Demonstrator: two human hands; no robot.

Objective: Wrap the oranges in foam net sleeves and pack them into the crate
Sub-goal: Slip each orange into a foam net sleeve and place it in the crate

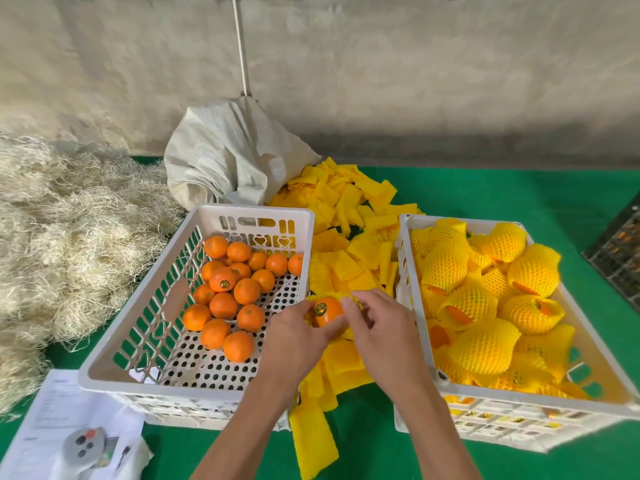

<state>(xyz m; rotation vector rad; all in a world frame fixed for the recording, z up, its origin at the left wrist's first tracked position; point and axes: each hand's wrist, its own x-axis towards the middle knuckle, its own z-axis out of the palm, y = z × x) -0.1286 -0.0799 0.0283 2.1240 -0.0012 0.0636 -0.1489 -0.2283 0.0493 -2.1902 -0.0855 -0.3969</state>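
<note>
A green table is carrying everything, with straw heaping at its left and a white sack slumping behind. Two white crates are sitting side by side: the left crate is holding bare oranges, and the right crate is filling with wrapped oranges piled close to its rim. Between them a pile of sleeves is spilling toward the near edge. Over that gap both hands are working one orange: the left hand is cupping it from below, fingers curling round fruit and net, while the right hand is pinching the yellow sleeve and seemingly stretching it over the top. The fruit is only partly covered, its sticker showing. If the net is pulled too hard it could be tearing, or snapping back off the smooth skin; a loosening left grip could be letting the orange drop onto the table. Half-sleeved fruit, I judge, could be shedding its net once packed, and the crowded right crate could be letting a new one roll over the rim.
</note>
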